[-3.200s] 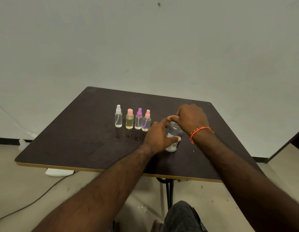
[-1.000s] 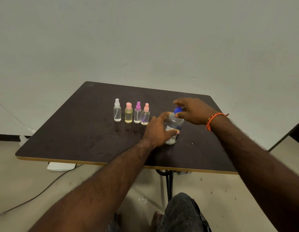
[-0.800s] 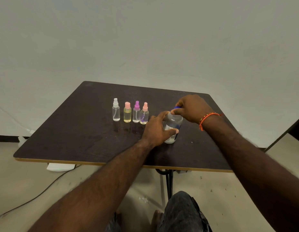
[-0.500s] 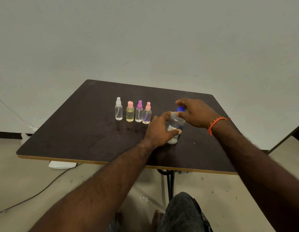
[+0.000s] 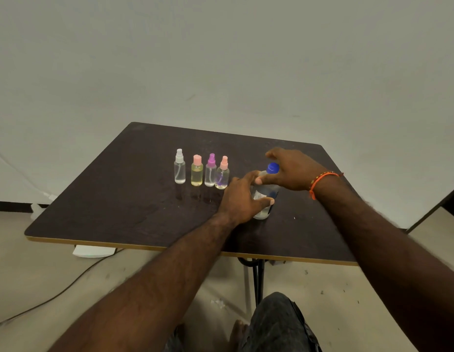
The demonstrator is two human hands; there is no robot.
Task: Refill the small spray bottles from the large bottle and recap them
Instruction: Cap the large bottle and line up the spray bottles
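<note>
While the left hand (image 5: 242, 199) wraps the body of the large bottle (image 5: 264, 196), thumb in front and fingers curled behind, it pins the bottle upright on the table (image 5: 119, 199). Judged purpose: a brace against twist, so the cap can turn without the bottle spinning.

Right hand (image 5: 290, 170) sits over the blue cap (image 5: 272, 168). Thumb lies at the bottle's shoulder just under the cap, fingers fanned out above and beyond it. Cannot tell whether any fingertip is actually pinching the cap; the hand looks loose, not clamped. An orange band (image 5: 322, 180) circles that wrist.

Cap is on, so no pouring is possible yet. Step in hand, as I read it: unscrewing.

Four small bottles stand in a tight row just left of the left hand, all capped: clear (image 5: 179, 167), yellow (image 5: 197, 171), one with a purple top (image 5: 210, 171), one with a pink top (image 5: 222, 174). The last stands just beside the left knuckles. Row kept close presumably for short reaches when filling. Risk: left hand nudging that nearest bottle.
</note>
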